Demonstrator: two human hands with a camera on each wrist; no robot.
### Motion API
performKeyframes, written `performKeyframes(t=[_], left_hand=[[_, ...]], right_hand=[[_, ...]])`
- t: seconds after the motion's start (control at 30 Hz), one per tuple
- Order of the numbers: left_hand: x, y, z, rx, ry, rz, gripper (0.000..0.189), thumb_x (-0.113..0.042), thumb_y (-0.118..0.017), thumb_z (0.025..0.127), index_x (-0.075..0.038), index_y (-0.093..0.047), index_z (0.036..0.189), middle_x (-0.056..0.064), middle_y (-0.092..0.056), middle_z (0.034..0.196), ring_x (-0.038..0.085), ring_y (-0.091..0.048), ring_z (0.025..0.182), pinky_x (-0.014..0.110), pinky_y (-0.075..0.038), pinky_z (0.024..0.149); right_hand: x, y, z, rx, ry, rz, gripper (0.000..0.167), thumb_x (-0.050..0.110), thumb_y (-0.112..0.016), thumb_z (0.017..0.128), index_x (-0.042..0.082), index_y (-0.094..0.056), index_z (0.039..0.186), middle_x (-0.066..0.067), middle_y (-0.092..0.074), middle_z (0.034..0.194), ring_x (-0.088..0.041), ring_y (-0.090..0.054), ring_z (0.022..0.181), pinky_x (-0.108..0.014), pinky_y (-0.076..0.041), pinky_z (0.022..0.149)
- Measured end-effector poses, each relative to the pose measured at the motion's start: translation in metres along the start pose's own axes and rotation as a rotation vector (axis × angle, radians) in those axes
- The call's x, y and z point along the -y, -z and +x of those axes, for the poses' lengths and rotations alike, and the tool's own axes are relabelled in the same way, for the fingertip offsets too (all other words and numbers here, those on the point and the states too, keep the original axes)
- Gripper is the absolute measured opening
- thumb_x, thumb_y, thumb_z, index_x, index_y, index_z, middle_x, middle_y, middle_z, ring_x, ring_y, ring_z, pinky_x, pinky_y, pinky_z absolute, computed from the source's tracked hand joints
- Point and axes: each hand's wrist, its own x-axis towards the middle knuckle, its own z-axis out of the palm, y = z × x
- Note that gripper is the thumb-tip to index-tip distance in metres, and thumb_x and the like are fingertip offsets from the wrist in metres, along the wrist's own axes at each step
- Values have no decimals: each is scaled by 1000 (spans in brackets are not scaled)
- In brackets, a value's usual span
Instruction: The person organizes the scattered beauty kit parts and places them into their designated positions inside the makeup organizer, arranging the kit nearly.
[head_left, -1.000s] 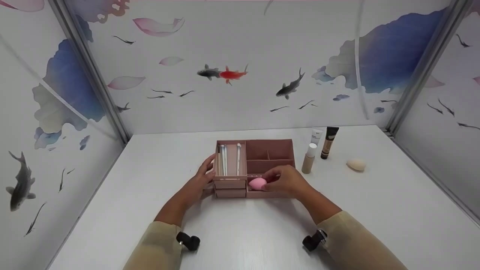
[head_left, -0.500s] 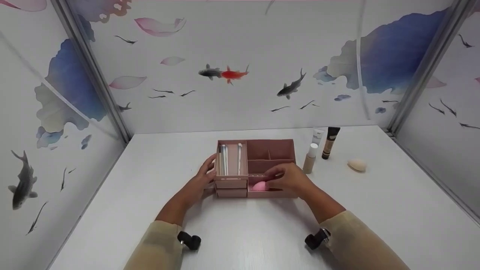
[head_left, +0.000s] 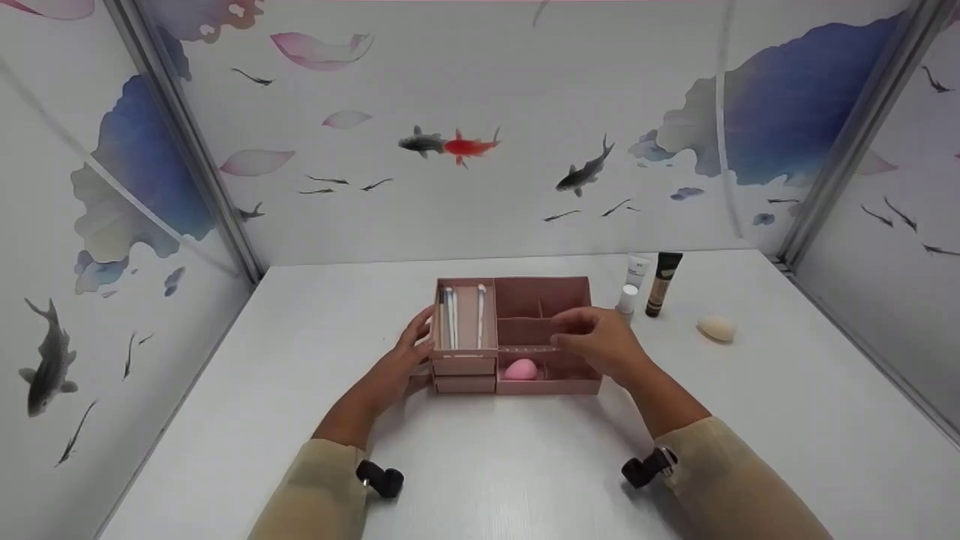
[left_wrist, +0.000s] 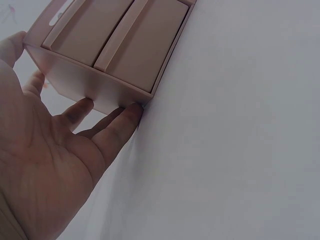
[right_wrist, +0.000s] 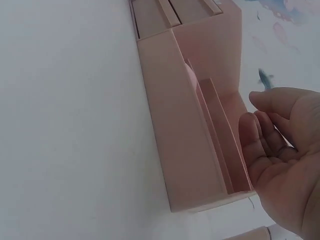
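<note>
A dusty-pink makeup organizer [head_left: 465, 365] stands on the white table, with several slim brushes [head_left: 452, 319] lying in its left top tray. In its front compartment rests a pink makeup sponge [head_left: 521, 370]. My left hand [head_left: 397, 367] is against the organizer's left side; in the left wrist view its fingertips [left_wrist: 132, 111] touch the side wall near the bottom edge. Over the organizer's right half is my right hand [head_left: 604, 345], fingers loosely bent and holding nothing. The right wrist view shows this hand beside the compartments, a gap between thumb and fingers.
Right of the organizer stand a white-capped bottle [head_left: 628, 298], partly behind my right hand, a white tube [head_left: 637, 270] and a black-capped tube [head_left: 663, 285]. A beige makeup sponge [head_left: 716, 328] lies farther right. Printed panels wall the table's back and sides.
My right hand has let go of the pink makeup sponge, which now sits in the front compartment. That hand has risen and moved right. The left hand stays at the organizer's side.
</note>
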Motion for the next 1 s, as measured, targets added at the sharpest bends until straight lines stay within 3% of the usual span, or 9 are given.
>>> performKeyframes(t=[0.33,0.57,0.77,1.0], left_hand=[[1,0,2,-12,11,-11,59,-64,-49,107,-69,-20,158,-3,-14,180,39,-28,165,65,-35,126],[2,-1,2,-9,18,-22,57,-64,-49,107,-70,-21,157,-3,-14,180,38,-29,165,65,-34,127],[0,-2,0,-4,17,-28,58,-63,-49,108,-69,-20,158,-2,-12,180,41,-27,165,66,-34,127],[0,1,-1,9,11,-26,59,-64,-49,108,-68,-19,159,1,-10,180,47,-24,164,68,-33,126]], right_hand=[[2,32,-3,-22,20,0,45,32,-82,95,11,-73,134,-9,-72,127,-25,-67,115,-29,-59,93],[-4,62,-9,-59,3,30,49,36,-83,94,12,-72,135,-8,-73,128,-16,-71,110,-41,-58,100],[-15,88,-17,-87,-2,35,54,37,-80,98,10,-67,143,-13,-67,143,-7,-69,115,-28,-56,104],[-31,110,-11,-143,-55,46,57,41,-80,97,9,-66,143,-10,-62,139,-8,-70,112,-15,-59,91]])
